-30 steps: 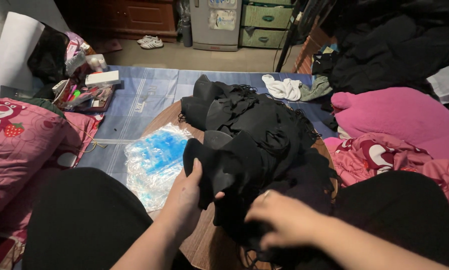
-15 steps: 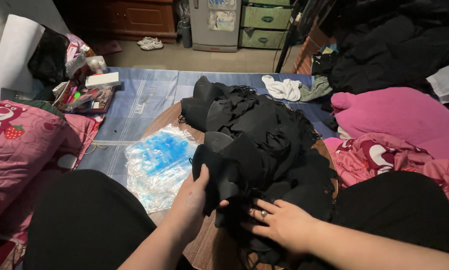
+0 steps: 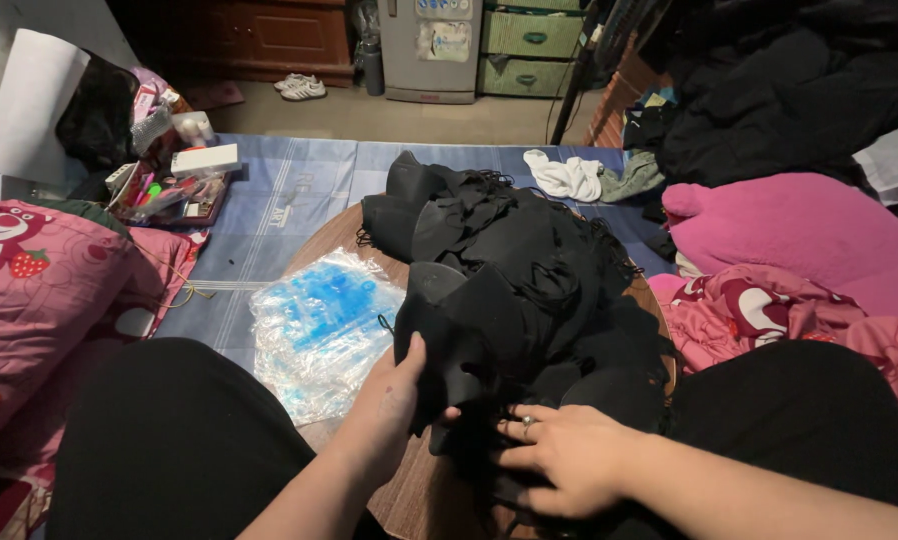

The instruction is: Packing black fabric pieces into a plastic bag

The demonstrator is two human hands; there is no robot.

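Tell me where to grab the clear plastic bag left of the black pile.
Probably the plastic bag's far left edge, from the left. It lies flat and crinkled on the round table, that side is free, while the left hand and black pile crowd its right.
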